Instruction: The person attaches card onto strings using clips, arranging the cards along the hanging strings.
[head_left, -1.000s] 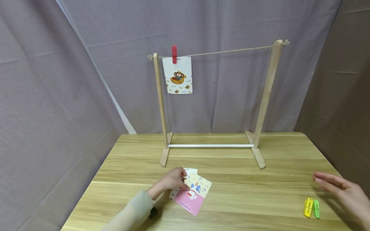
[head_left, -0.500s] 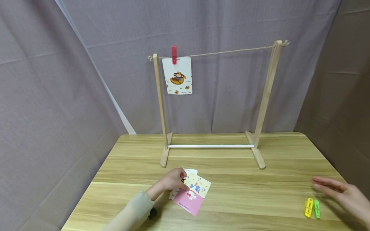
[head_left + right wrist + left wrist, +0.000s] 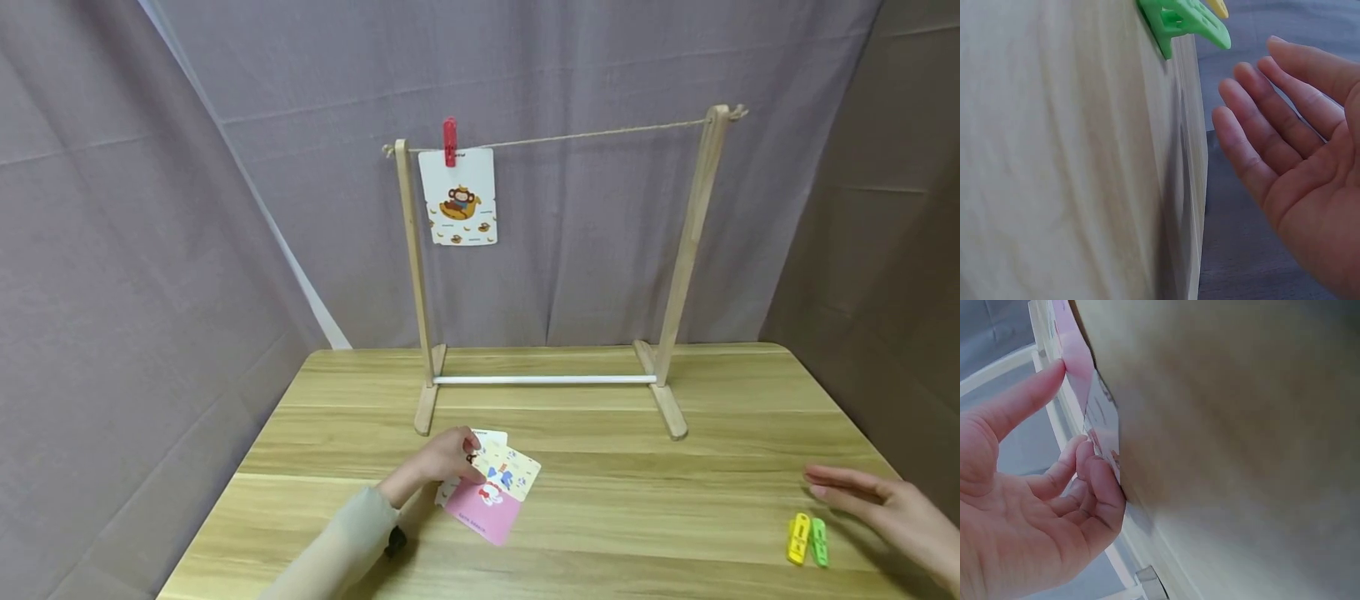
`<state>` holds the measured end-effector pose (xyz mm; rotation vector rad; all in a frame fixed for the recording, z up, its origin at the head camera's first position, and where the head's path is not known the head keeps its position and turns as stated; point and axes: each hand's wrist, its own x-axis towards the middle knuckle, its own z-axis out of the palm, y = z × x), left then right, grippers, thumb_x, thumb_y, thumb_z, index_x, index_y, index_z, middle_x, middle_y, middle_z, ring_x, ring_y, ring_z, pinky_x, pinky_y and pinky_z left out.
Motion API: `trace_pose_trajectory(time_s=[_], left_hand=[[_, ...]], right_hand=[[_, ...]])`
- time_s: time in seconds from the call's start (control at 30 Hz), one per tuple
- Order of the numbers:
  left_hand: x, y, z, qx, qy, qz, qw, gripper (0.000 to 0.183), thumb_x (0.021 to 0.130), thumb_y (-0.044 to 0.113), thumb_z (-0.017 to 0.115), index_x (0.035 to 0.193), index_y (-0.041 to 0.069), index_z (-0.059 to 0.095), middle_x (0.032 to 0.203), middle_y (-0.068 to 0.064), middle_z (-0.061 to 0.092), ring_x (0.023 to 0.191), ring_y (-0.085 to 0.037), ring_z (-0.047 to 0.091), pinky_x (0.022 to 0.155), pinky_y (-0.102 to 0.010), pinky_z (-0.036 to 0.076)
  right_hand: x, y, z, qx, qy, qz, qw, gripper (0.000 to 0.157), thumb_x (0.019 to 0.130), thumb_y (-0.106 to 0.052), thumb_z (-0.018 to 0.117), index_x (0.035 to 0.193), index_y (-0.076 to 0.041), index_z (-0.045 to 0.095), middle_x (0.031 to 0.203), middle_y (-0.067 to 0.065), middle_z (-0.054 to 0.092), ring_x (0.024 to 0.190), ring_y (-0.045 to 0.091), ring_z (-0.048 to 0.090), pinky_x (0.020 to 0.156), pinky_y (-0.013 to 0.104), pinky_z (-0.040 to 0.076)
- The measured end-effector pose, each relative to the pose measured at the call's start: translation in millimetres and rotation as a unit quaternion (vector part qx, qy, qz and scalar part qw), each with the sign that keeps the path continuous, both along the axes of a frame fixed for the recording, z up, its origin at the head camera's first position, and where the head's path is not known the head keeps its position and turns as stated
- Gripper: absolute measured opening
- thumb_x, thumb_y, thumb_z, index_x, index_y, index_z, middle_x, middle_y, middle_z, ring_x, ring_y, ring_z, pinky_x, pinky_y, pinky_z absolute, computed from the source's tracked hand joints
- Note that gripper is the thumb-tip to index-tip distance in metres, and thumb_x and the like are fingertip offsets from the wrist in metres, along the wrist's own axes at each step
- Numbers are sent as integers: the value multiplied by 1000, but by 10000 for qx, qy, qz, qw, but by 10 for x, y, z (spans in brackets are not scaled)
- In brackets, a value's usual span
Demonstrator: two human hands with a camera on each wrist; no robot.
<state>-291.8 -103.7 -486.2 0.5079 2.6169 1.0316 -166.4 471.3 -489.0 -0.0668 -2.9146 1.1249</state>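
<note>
- Card in pink and yellow (image 3: pixel 504 487) lies partly over a white card (image 3: pixel 491 437) on the wooden table (image 3: pixel 637 500), in front of the stand (image 3: pixel 686 258).
- The left hand (image 3: pixel 444 457) is at these two cards, its thumb touching the pink half and other fingers curled by the white one; whether it pinches either cannot be told.
- The right hand (image 3: pixel 873 502) is released and holds nothing, fingers loosely bent, just beside a green clothespin (image 3: pixel 820 543).
- A yellow clothespin (image 3: pixel 798 539) lies next to the green one, on its left in the head view.
- A red clothespin (image 3: pixel 450 142) fastens a monkey card (image 3: pixel 460 202) to the string (image 3: pixel 592 135), near the stand's left post.
- A white bar (image 3: pixel 545 380) joins the stand's feet; a grey curtain (image 3: pixel 600 250) hangs behind.
</note>
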Motion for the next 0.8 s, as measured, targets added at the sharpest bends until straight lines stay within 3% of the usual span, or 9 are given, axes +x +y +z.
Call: trace_pose_trajectory(time_s=[0.27,0.53,0.63,0.73,0.8], left_hand=[[-97,-10,51,-62,-130,-5,9999,44,72,5,87,108,-2,62,100,-9,59,89,-20,54,81,-34,50],[-69,4,93,-83,-142,-133,9998,51,74,17,88,113,-2,61,108,-10,61,96,-22,55,90,-43,49],[-52,18,100,-97,-76,-153,9998,55,71,16,90,113,-2,60,108,-10,59,96,-23,54,91,-43,48],[-44,27,86,-181,55,-196,9996,58,69,17,92,113,-1,59,105,-9,56,93,-22,51,88,-41,47],[-38,30,68,-266,126,-223,9993,60,67,18,93,113,-1,59,105,-9,55,92,-21,50,87,-40,47]], right_hand=[[32,2,-39,-120,221,40,9997,52,100,-36,64,136,1,60,112,-34,59,97,-30,37,71,4,27],[22,48,-39,31,-58,155,9999,53,100,-38,63,135,2,60,111,-32,61,95,-23,45,68,10,35],[-19,63,-38,60,-408,193,9990,57,101,-38,62,134,7,57,114,-12,70,91,-18,50,67,14,42],[-73,70,-45,-120,-993,84,9950,64,101,-41,60,133,14,54,118,16,70,87,-8,58,69,21,52],[-91,71,-60,-339,-1417,-122,9893,66,101,-42,61,129,16,55,111,21,70,85,1,62,69,28,56]])
